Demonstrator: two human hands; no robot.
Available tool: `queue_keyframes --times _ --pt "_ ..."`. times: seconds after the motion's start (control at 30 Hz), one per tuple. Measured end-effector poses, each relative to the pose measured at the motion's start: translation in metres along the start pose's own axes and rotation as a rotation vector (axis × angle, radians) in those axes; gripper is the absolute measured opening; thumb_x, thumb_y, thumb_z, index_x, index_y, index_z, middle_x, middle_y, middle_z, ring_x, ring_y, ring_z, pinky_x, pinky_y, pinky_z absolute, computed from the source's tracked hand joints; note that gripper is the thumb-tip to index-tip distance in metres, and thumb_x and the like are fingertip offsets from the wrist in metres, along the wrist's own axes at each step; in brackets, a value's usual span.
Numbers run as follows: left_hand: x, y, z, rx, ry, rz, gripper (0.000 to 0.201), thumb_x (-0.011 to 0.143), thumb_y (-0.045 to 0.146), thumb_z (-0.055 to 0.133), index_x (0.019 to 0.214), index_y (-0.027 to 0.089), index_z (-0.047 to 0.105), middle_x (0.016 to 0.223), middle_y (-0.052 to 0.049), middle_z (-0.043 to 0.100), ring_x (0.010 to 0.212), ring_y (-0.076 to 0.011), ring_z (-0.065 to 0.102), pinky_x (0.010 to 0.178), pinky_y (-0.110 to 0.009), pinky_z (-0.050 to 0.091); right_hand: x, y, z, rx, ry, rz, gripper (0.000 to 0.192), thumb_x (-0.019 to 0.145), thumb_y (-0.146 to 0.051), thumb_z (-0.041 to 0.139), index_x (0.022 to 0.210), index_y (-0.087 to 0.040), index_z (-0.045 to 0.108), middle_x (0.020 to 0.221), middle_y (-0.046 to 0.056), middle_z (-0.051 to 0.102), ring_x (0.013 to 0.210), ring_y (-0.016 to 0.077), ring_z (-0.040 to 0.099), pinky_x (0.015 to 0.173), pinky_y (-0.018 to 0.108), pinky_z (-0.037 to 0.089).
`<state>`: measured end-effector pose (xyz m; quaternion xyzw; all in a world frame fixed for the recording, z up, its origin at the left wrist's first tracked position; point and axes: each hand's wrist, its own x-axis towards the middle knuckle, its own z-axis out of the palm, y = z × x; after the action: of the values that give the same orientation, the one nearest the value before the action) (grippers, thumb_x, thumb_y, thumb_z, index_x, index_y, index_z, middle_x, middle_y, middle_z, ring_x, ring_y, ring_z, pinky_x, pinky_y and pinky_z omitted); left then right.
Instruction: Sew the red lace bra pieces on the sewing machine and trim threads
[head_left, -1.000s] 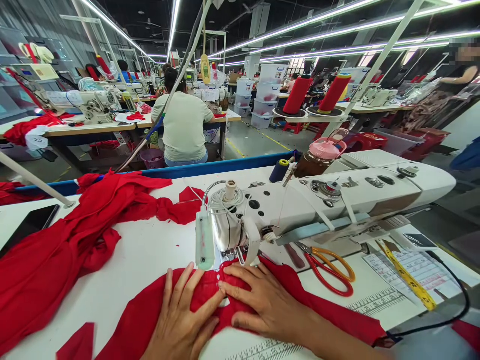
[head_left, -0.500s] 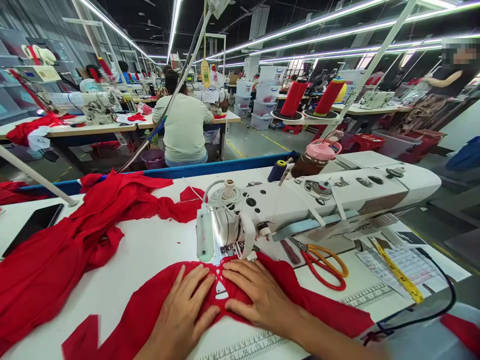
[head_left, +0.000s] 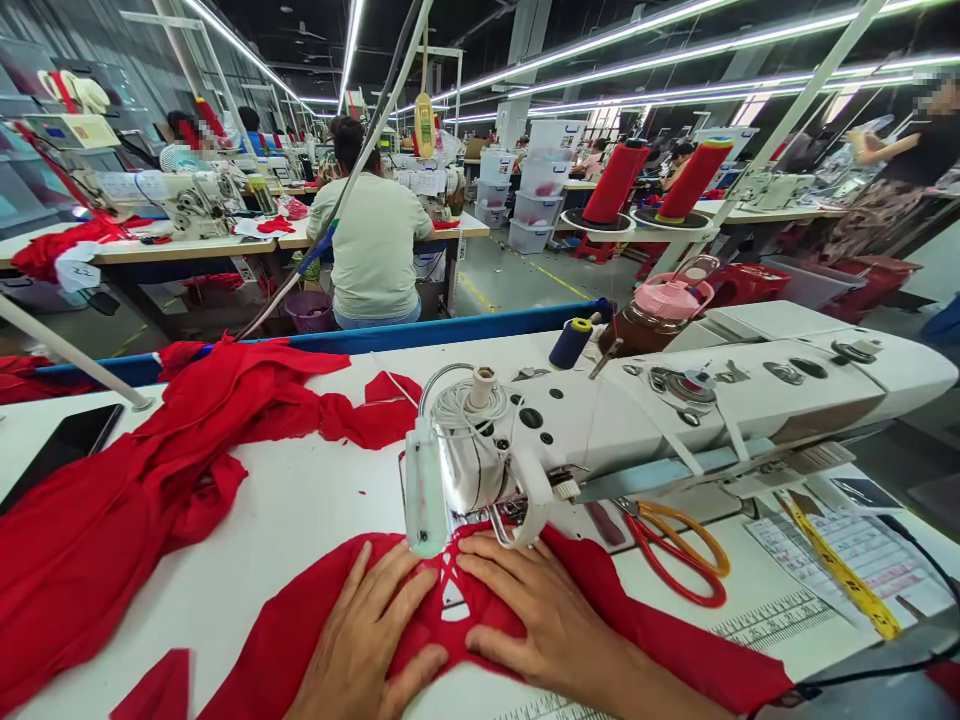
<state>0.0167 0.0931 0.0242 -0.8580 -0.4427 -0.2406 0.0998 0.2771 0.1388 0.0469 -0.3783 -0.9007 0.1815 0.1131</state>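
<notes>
My left hand (head_left: pixel 367 640) lies flat, fingers spread, on a red fabric piece (head_left: pixel 300 625) at the front of the white table (head_left: pixel 300 500). Beside it, my right hand (head_left: pixel 536 615) presses flat on the same piece, its fingertips just in front of the needle area. Between the two hands the fabric shows a small white gap crossed by red strips. The head of the white sewing machine (head_left: pixel 675 410) stands directly behind my hands, and its presser foot is mostly hidden.
A heap of red fabric (head_left: pixel 135 490) covers the table's left, with a dark phone (head_left: pixel 64 445) at the edge. Red-and-orange scissors (head_left: pixel 679 550), a yellow tape measure (head_left: pixel 844 570), a pink-lidded bottle (head_left: pixel 656 310) and red thread cones (head_left: pixel 652 180) are right. A seated person (head_left: pixel 371 245) works ahead.
The view has shifted a little. Both hands stay flat on the red piece and have edged it slightly further under the machine head.
</notes>
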Motion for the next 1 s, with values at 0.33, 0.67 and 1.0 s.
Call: queue_keyframes --times 0.33,0.67,1.0 --pt "0.001 0.003 -0.003 -0.092 0.005 -0.055 0.030 0.100 0.031 0.053 0.125 0.016 0.055 0.126 -0.009 0.069 0.126 -0.0173 0.061 0.123 -0.042 0.025 0.007 -0.010 -0.016 -0.094 -0.091 -0.098 0.030 0.101 -0.043 0.053 0.129 -0.037 0.063 0.146 0.008 0.054 0.121 0.0308 0.059 0.106 0.057 0.041" --pt "-0.003 0.002 -0.005 -0.217 -0.074 -0.061 0.027 0.097 0.013 0.050 0.116 0.027 0.063 0.131 -0.007 0.063 0.133 -0.0197 0.053 0.124 -0.056 0.016 0.007 -0.010 -0.012 -0.091 -0.097 -0.127 0.039 0.100 -0.037 0.057 0.137 -0.047 0.055 0.150 0.007 0.049 0.129 0.0313 0.052 0.105 0.059 0.040" --pt "-0.002 -0.002 -0.003 0.033 -0.109 0.073 0.036 0.092 0.016 0.057 0.125 0.031 0.064 0.126 -0.006 0.066 0.130 -0.0243 0.056 0.120 -0.060 -0.011 0.002 -0.006 -0.006 -0.043 0.034 -0.054 0.045 0.092 -0.040 0.067 0.135 -0.028 0.059 0.143 0.007 0.057 0.118 0.0275 0.060 0.112 0.051 0.036"
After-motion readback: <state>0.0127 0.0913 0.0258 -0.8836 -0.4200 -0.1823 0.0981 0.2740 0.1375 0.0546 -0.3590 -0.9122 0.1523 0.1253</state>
